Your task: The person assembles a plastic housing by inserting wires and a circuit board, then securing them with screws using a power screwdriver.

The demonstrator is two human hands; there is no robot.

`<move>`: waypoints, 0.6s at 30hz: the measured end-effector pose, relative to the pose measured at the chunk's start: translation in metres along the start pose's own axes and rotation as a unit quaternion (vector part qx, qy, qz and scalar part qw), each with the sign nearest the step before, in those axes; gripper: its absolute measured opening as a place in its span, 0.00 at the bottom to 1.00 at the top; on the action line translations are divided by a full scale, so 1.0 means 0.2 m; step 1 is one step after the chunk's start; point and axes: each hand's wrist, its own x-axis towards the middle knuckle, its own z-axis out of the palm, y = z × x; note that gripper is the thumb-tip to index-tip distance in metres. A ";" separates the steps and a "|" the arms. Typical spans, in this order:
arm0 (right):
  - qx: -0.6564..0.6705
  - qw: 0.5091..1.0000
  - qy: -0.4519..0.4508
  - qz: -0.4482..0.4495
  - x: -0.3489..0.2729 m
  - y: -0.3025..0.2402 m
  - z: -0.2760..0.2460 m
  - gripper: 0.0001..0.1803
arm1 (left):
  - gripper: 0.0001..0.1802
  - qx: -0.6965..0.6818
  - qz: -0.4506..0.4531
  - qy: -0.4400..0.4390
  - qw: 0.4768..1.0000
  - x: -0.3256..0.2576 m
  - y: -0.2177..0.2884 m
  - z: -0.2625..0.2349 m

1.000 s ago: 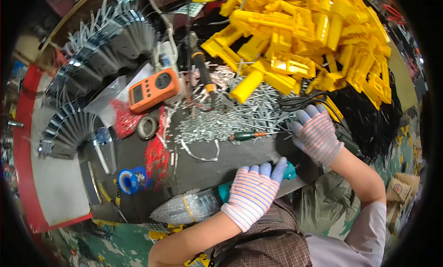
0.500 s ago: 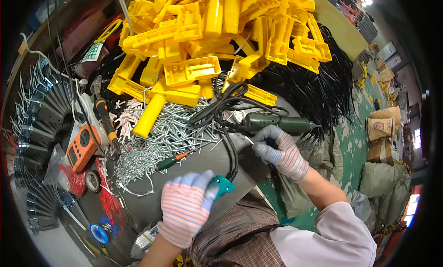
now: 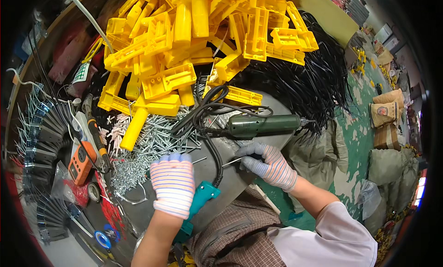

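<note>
Right hand (image 3: 271,166) pinches thin screw (image 3: 232,162) by one end, long axis roughly crosswise, free end toward left hand (image 3: 173,184); left curled, contents hidden, cannot tell; teal tool (image 3: 204,196) just right of it.

Screws (image 3: 159,138) left of power tool (image 3: 265,125); molded parts (image 3: 200,18) behind both (meter (image 3: 82,163) farther left).

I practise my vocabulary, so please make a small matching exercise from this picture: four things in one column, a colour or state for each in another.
1. Meter
2. Right hand
3. Strands
4. Plastic parts

A. Black
B. Yellow
C. Mainly orange
D. Holding a thin metal pin

Right pairs: 1-C, 2-D, 3-A, 4-B
</note>
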 end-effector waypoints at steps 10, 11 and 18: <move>0.046 0.996 0.074 0.019 -0.03 -0.01 0.05 0.09 | 0.13 -0.033 0.052 0.008 0.998 -0.08 -0.05 -0.03; 0.046 0.996 0.072 0.018 -0.03 0.00 0.05 0.09 | 0.14 -0.026 0.068 0.025 0.997 -0.07 -0.06 -0.03; -0.200 0.951 0.006 -0.236 0.07 -0.09 0.14 0.09 | 0.10 -0.104 0.002 0.073 0.992 -0.25 -0.17 -0.07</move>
